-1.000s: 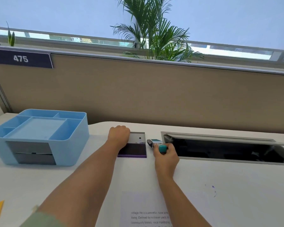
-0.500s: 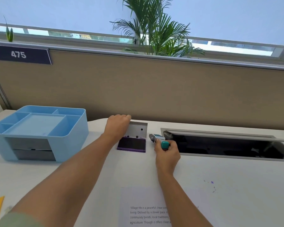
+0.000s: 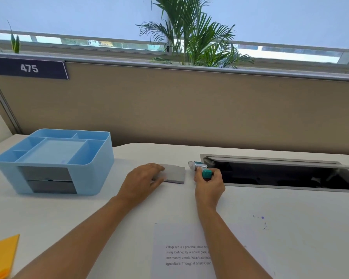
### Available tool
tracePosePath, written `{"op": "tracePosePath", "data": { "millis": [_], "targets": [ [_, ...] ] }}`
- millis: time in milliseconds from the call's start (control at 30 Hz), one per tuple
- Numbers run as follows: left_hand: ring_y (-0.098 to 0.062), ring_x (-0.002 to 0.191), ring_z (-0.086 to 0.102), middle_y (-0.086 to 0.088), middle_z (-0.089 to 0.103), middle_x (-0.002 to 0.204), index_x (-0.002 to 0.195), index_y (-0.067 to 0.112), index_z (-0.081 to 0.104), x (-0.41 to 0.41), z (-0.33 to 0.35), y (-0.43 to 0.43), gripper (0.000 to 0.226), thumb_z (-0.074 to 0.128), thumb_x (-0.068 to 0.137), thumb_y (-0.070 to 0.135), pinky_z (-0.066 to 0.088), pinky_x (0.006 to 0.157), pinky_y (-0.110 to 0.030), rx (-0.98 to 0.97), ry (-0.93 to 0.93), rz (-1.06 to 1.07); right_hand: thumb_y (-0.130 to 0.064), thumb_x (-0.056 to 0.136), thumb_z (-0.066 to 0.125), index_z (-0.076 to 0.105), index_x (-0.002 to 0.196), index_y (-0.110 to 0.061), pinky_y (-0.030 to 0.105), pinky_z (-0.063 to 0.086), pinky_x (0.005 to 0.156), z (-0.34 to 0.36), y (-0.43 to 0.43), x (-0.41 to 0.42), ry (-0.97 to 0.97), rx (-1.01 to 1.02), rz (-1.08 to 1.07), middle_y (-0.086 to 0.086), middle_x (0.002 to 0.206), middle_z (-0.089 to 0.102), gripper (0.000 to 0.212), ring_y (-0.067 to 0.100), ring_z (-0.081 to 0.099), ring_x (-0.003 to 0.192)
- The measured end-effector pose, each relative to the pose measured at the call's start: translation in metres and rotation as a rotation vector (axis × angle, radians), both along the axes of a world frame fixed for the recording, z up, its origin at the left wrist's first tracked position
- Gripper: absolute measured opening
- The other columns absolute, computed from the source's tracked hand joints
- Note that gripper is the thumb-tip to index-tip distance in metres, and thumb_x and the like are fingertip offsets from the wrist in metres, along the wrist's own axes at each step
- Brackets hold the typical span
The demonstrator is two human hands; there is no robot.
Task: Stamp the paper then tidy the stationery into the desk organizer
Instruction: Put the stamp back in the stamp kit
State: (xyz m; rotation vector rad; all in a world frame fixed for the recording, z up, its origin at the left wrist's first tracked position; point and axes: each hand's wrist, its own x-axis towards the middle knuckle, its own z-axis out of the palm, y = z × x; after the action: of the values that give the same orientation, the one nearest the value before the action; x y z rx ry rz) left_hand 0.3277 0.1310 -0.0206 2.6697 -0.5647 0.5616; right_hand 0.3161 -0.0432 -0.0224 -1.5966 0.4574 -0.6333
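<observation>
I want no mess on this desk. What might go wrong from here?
The stamp held by the right hand sits right beside the open cable trough; it might slip in. Its face, if wet, could smudge the desk or the paper. The left hand only rests on the ink pad, which may slide.

Ink pad (image 3: 174, 174): flat grey case, lid down, lying mid-worktop (image 3: 290, 234). My left grip (image 3: 141, 182) rests flat on its left half.
Stamp (image 3: 207, 173): teal handle, silvery head, tilted away to the far left. Held in my right grip (image 3: 210, 186), just right of the pad, not touching it.
Paper (image 3: 179, 238): white printed sheet, flat at the near edge.
Desk organizer (image 3: 101, 168): pale blue, grey drawers, upright at far left.
</observation>
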Motion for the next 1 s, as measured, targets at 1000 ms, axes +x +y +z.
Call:
{"op": "tracePosePath", "data": {
  "millis": [1000],
  "targets": [
    [-0.013,0.133,0.040,0.000,0.045,0.143,0.134,0.018,0.047,0.001,-0.004,-0.012,0.041,0.043,0.096,0.033,0.031,0.108,-0.025,0.070,0.185,0.091,-0.028,0.075,0.070,0.062,0.099,-0.005,0.028,0.041,0.078,-0.006,0.052,0.002,0.163,-0.358,-0.007,0.009,0.102,0.057,0.034,0.023,0.047,0.100]
  ]
}}
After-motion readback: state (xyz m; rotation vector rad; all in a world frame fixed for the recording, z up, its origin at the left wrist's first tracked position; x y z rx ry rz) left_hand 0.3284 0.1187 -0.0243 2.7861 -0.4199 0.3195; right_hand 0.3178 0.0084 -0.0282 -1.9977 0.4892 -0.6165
